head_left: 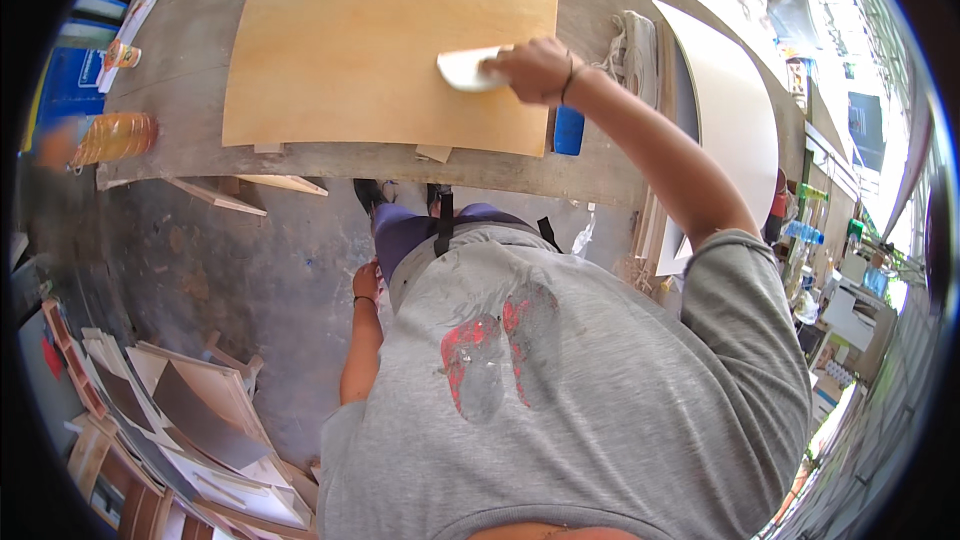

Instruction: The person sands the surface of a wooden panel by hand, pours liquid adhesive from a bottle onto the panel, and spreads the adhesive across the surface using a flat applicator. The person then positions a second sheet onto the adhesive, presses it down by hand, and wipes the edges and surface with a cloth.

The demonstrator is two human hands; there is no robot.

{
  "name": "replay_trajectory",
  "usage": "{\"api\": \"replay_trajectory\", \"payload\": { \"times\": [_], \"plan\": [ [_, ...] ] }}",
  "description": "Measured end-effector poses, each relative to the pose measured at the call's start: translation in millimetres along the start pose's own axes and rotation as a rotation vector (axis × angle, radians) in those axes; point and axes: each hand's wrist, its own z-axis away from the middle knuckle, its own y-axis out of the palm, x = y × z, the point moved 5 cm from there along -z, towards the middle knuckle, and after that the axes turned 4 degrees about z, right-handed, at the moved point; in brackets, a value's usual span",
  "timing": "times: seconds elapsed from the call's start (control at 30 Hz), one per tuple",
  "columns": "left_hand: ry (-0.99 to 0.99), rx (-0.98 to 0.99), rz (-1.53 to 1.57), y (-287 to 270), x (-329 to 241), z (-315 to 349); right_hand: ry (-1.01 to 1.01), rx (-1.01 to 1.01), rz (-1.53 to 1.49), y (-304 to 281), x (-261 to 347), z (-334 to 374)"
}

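A tan rectangular sheet [340, 50] lies flat on the worktable. Over its right half my right hand [538, 70] is closed on a white flat spreader [466, 70] with a curved edge, held low at the sheet's surface. Whether the spreader touches the sheet I cannot tell. A dark band circles my right wrist. My left hand [366, 280] hangs down beside my left thigh, away from the table; its fingers are mostly hidden. A blue flat object [568, 131] rests just beyond the sheet's right edge, below my right forearm.
On the worktable's [180, 160] left end stand a bottle of amber liquid [118, 138], a small cup [124, 55] and a blue container [68, 85]. Pale boards [720, 90] and a bundled cloth [634, 55] lie at the right. Wood panels [200, 410] lean at lower left.
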Motion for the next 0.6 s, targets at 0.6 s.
{"api": "replay_trajectory", "payload": {
  "times": [0.6],
  "plan": [
    [0.096, -0.015, -0.107, -40, -110, -3, 0.309, -0.315, -0.199, -40, 4, 18]
  ]
}}
